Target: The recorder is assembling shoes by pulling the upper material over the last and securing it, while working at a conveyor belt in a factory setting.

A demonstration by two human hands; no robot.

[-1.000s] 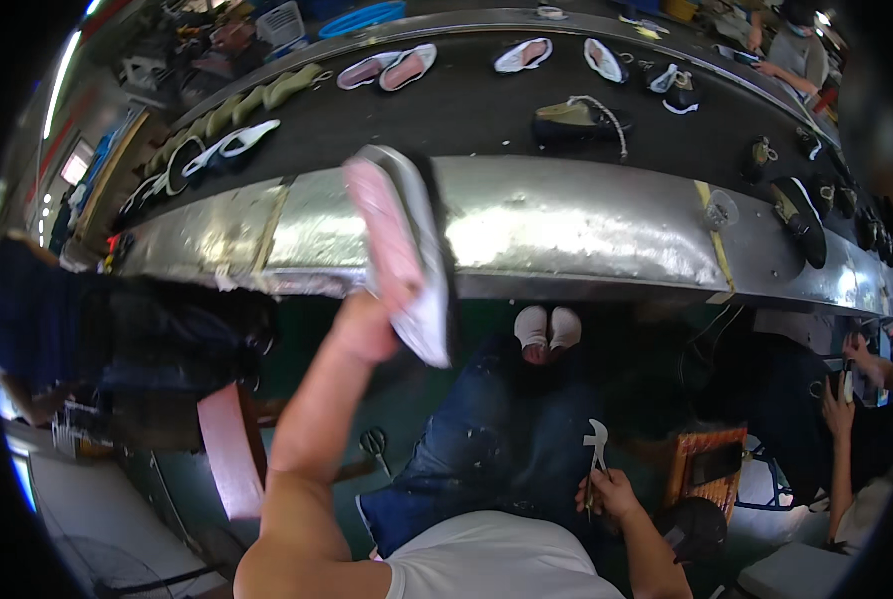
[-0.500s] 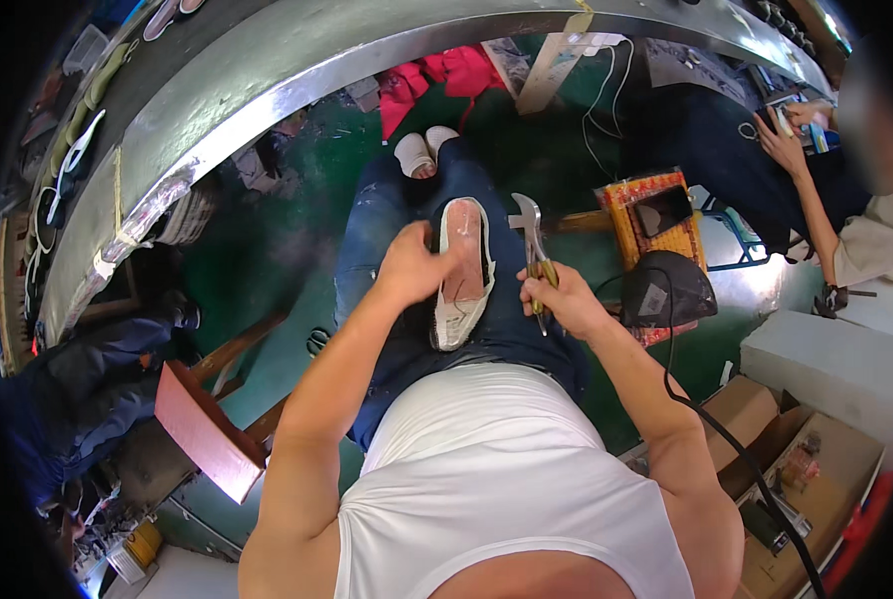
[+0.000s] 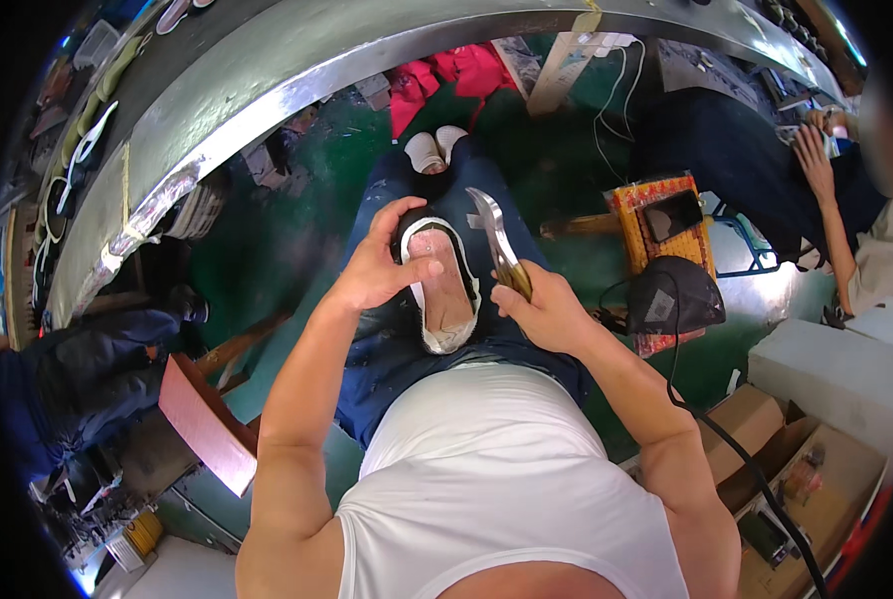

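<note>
A shoe upper stretched over a last (image 3: pixel 446 299) rests bottom-up on my thighs, its pale edge folded in around a pinkish-brown insole. My left hand (image 3: pixel 378 262) grips its far end, thumb across the insole and fingers round the dark side. Beside the shoe on the right, my right hand (image 3: pixel 548 311) is closed round the yellowish handles of metal lasting pliers (image 3: pixel 496 228). Their curved head points up and away, apart from the shoe.
A metal-edged bench (image 3: pixel 297 95) curves across the far side. To the right stand a stool with an orange woven cushion (image 3: pixel 701 255) bearing a phone (image 3: pixel 672 214), a black bag (image 3: pixel 666 299) and cardboard boxes (image 3: pixel 816 479). Another person's hand (image 3: pixel 816 165) shows at far right.
My left hand has shifted to the shoe's far end and grips it; the shoe has turned and moved slightly left. The pliers have swung, their head now tilting toward the shoe.
</note>
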